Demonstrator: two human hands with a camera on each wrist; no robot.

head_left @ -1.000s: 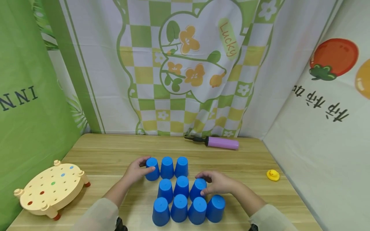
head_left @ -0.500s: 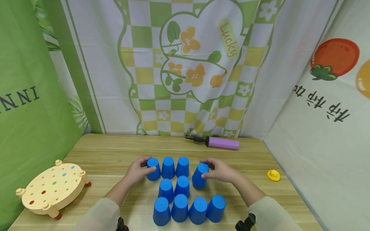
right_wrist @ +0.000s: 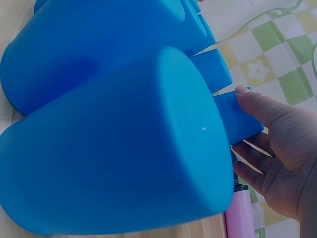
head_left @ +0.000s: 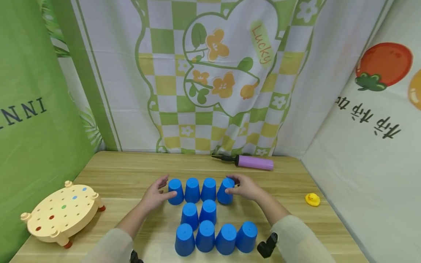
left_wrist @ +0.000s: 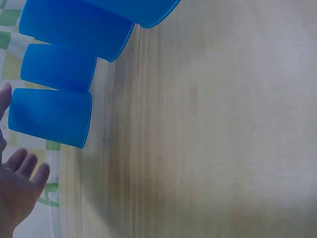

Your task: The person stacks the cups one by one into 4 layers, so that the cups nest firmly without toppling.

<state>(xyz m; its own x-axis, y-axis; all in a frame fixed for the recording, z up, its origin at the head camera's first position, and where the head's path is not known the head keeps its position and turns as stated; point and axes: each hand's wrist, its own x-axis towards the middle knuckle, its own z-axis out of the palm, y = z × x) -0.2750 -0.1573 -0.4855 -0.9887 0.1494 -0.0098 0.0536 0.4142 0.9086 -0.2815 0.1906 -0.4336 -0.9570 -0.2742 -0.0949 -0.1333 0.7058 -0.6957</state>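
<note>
Upside-down blue cups stand on the wooden table in three rows. At the right end of the back row, my right hand (head_left: pixel 247 187) grips a slightly tilted blue cup (head_left: pixel 224 197) between thumb and fingers. That same cup (right_wrist: pixel 233 119) is partly hidden behind a nearer cup (right_wrist: pixel 119 158) in the right wrist view. Beside the leftmost back-row cup (head_left: pixel 176 188), my left hand (head_left: pixel 155 194) has its fingers spread and relaxed. In the left wrist view its fingers (left_wrist: pixel 30 166) are apart from that cup (left_wrist: pixel 49 116).
Two cups (head_left: pixel 189 215) form the middle row, with a front row (head_left: pixel 206 237) nearer me. Behind lies a purple hand pump (head_left: pixel 254 162). A yellow toy duck (head_left: pixel 313 199) sits at the right, and a cream pegged board on legs (head_left: pixel 62 212) at the left.
My right hand has lifted the right cup out of the middle row and moved it away from me to the back row's right end. The left hand's fingers have loosened from the leftmost cup.
</note>
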